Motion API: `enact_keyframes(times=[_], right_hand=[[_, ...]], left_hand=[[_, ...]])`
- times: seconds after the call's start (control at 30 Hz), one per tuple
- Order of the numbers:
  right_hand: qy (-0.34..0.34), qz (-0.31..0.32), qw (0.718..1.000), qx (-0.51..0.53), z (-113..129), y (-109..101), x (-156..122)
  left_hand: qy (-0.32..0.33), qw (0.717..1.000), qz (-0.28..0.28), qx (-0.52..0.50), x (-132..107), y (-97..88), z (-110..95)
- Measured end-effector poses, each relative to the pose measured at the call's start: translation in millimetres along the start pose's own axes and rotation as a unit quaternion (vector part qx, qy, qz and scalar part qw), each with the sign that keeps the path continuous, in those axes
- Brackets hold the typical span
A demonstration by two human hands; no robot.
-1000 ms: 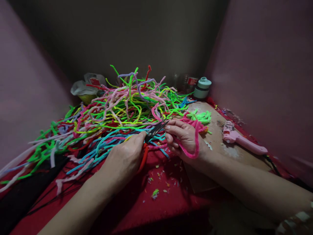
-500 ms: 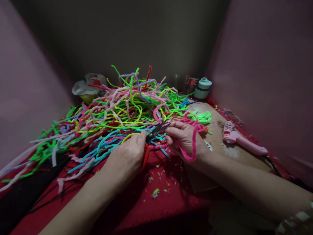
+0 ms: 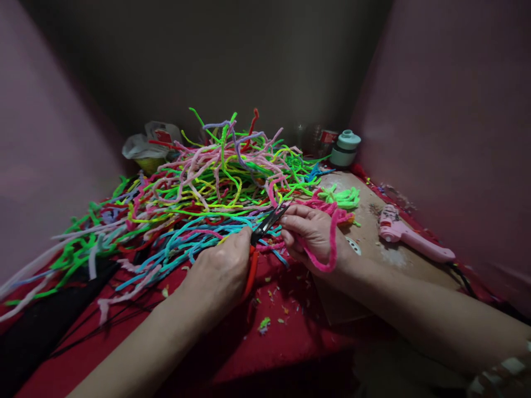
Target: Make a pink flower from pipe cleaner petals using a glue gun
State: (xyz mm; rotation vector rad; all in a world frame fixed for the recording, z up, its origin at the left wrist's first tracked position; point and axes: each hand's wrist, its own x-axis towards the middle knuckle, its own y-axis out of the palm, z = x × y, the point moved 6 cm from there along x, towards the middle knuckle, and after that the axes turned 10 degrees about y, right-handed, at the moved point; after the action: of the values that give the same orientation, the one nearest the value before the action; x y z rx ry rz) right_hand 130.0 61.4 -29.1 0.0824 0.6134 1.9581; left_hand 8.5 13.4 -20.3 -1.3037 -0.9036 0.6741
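My left hand (image 3: 218,271) is closed round the red handles of a pair of scissors (image 3: 265,226), whose dark blades point up and right toward my right hand. My right hand (image 3: 313,235) pinches a bright pink pipe cleaner (image 3: 332,243) at the blade tips; the pipe cleaner loops down over the back of that hand. Both hands hover over a red cloth (image 3: 265,342) strewn with small coloured clippings, at the near edge of a big tangled heap of pipe cleaners (image 3: 199,193) in green, pink, yellow, blue and red.
A pink glue gun (image 3: 409,235) lies on a brown board (image 3: 373,232) at the right. A teal lidded jar (image 3: 344,149) stands at the back, a crumpled plastic bag (image 3: 145,146) at the back left. Pink walls close in on both sides. Black material (image 3: 37,326) lies at the lower left.
The scissors' blades have closed a little and shifted slightly right toward the pinched pink pipe cleaner. Both hands stay almost where they were.
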Motion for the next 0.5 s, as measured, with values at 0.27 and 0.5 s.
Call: enact_keyframes(times=[0.27,0.5], right_hand=[[-0.023,-0.01,1.0,-0.002,0.7,-1.2,1.0],[0.039,0.034,0.999,-0.001,-10.2,3.1,2.2]], left_hand=[[-0.01,1.0,-0.02,-0.01,1.2,3.8,3.5],[-0.07,0.946,-0.109,-0.299,3.2,-7.2,10.3]])
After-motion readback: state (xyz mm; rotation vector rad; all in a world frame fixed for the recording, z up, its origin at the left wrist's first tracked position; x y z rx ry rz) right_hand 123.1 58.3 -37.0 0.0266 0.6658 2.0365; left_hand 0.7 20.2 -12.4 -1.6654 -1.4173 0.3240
